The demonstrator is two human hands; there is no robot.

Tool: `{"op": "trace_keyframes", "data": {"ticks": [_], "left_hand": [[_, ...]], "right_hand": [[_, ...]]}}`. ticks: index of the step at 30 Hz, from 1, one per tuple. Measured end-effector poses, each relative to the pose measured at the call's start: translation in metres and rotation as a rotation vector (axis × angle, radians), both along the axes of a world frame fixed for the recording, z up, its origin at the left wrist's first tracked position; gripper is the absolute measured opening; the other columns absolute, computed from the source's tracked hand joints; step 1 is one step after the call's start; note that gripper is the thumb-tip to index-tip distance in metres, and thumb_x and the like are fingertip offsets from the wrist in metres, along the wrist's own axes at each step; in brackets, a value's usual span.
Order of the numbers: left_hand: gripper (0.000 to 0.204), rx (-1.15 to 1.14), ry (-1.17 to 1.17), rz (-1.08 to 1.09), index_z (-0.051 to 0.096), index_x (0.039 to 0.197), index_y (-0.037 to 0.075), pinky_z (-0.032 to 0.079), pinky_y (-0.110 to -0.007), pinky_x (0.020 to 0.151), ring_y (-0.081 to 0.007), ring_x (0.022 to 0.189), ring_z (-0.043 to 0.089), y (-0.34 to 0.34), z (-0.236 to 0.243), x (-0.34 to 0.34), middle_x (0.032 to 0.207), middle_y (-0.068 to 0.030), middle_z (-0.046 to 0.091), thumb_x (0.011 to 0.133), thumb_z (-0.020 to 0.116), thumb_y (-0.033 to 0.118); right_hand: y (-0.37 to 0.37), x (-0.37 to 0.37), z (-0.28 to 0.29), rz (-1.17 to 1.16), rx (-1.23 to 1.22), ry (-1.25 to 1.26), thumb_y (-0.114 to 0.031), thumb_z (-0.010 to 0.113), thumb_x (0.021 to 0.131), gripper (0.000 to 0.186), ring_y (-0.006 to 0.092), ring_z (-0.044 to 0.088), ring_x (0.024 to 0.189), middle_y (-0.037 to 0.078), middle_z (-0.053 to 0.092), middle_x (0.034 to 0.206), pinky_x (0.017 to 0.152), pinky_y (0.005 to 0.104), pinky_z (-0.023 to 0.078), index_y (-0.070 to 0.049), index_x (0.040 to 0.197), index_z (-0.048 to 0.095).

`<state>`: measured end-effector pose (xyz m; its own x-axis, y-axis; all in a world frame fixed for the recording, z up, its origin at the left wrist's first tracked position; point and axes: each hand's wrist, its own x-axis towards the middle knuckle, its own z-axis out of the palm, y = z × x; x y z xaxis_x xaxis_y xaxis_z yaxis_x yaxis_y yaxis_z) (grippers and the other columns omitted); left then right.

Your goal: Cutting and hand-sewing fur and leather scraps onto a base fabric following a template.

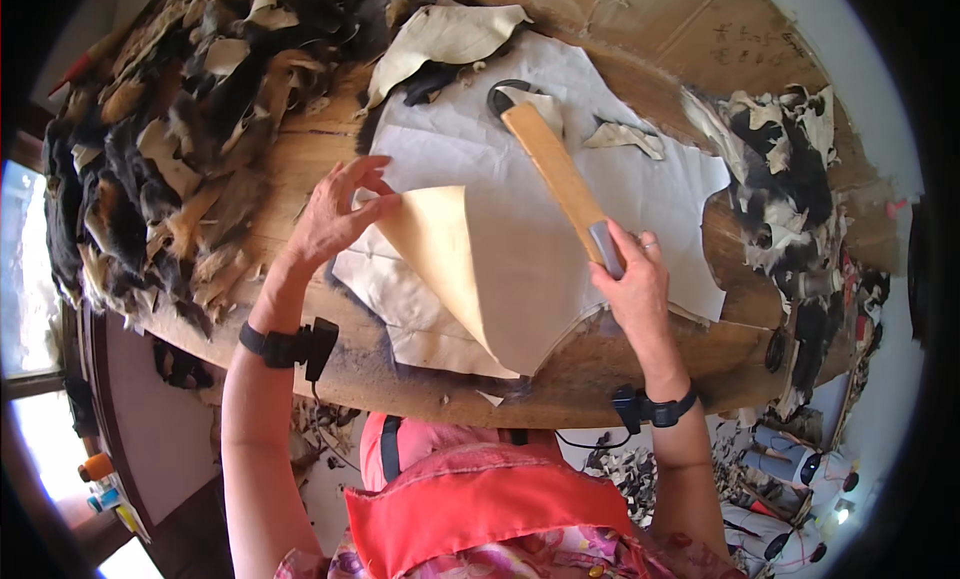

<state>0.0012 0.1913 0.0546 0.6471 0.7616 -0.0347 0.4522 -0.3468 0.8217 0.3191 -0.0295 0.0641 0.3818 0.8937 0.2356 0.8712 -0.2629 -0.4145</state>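
A large white paper pattern (pixel 540 259) lies over pale hide (pixel 410 309) with dark fur edges. Its near-left part is folded up, showing a tan face (pixel 430 239). My left hand (pixel 345 204) pinches that lifted corner between curled fingers. My right hand (pixel 630 274) grips a long flat wooden bar (pixel 550 164) together with a grey piece (pixel 605 247) at its lower end. Beyond the bar's far end sit a black loop-shaped object (pixel 496 97), partly hidden, and a pale scrap (pixel 543 112). Another small scrap (pixel 625 139) lies on the paper to the right.
The worn wooden table (pixel 300 159) carries a big heap of furry scraps (pixel 160 169) at left, a pale hide piece (pixel 435 39) at back and more scraps (pixel 780 179) at right. More scraps (pixel 630 469) lie below the near edge. A window (pixel 30 269) is far left.
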Motion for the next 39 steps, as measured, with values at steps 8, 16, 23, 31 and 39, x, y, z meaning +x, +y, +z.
{"op": "trace_keyframes", "data": {"ticks": [8,16,23,31,39], "left_hand": [[0.030,-0.084,-0.093,0.185,0.068,0.097,-0.001,0.047,-0.032,0.092,-0.0199,0.106,0.064,-0.039,-0.020,-0.091,0.094,-0.0062,0.072,0.076,0.047,-0.006],[0.035,-0.603,-0.252,0.536,0.052,0.126,0.003,0.054,-0.029,0.069,-0.0161,0.077,0.065,-0.109,-0.029,-0.101,0.093,-0.0090,0.068,0.091,0.052,-0.001],[0.041,-0.354,0.036,0.054,0.065,0.115,0.004,0.053,-0.030,0.074,-0.0189,0.083,0.068,-0.113,-0.022,-0.099,0.087,-0.0103,0.068,0.080,0.049,-0.008],[0.022,-0.061,0.122,0.153,0.070,0.097,0.003,0.052,-0.033,0.068,-0.0212,0.074,0.068,-0.115,-0.028,-0.096,0.083,-0.0121,0.068,0.078,0.060,-0.003],[0.014,-0.510,-0.160,0.286,0.062,0.096,-0.001,0.055,-0.026,0.065,-0.0140,0.076,0.070,-0.075,0.006,-0.065,0.085,-0.0089,0.072,0.096,0.060,0.012]], "right_hand": [[-0.017,-0.047,-0.027,0.464,-0.133,0.167,-0.010,0.077,0.071,0.063,0.0320,0.064,0.093,0.014,0.053,0.109,0.075,0.0418,0.056,-0.018,0.131,0.058],[-0.015,-0.054,-0.035,0.545,-0.202,0.134,-0.011,0.075,0.073,0.065,0.0321,0.064,0.090,0.014,0.050,0.106,0.074,0.0422,0.057,-0.020,0.134,0.055],[-0.015,-0.056,-0.037,0.556,-0.167,0.107,-0.011,0.074,0.075,0.066,0.0327,0.063,0.088,0.015,0.050,0.107,0.072,0.0416,0.057,-0.019,0.136,0.053],[-0.018,-0.056,-0.040,0.532,-0.148,0.108,-0.012,0.074,0.076,0.065,0.0331,0.064,0.087,0.015,0.051,0.107,0.071,0.0415,0.056,-0.020,0.137,0.053],[-0.041,-0.039,0.029,0.556,-0.005,0.074,-0.001,0.079,0.066,0.064,0.0261,0.065,0.081,0.013,0.053,0.110,0.068,0.0376,0.057,-0.015,0.127,0.063]]}}
